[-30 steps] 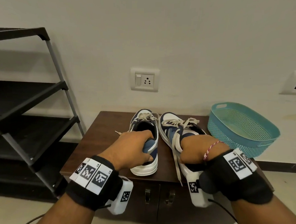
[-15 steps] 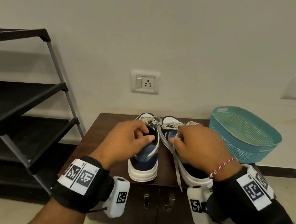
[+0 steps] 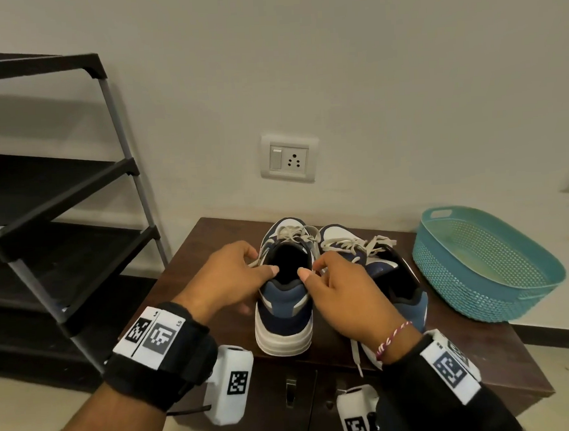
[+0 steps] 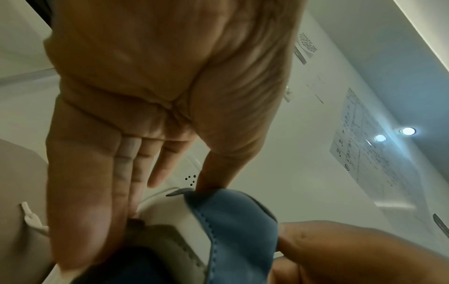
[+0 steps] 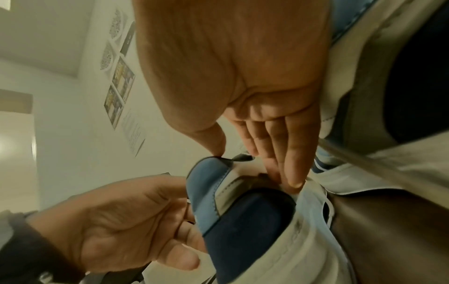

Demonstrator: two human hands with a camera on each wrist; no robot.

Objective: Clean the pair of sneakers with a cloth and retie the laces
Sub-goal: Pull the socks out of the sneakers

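- Dark cabinet carries both sneakers side by side.
- Left sneaker runs lengthwise away from the person, toe toward the wall, heel nearest.
- Left hand and right hand pinch its collar, thumbs on the rim.

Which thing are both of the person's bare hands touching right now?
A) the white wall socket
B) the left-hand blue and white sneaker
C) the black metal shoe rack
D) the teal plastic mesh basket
B: the left hand and right hand each hold a side of the left-hand blue and white sneaker at its heel collar.
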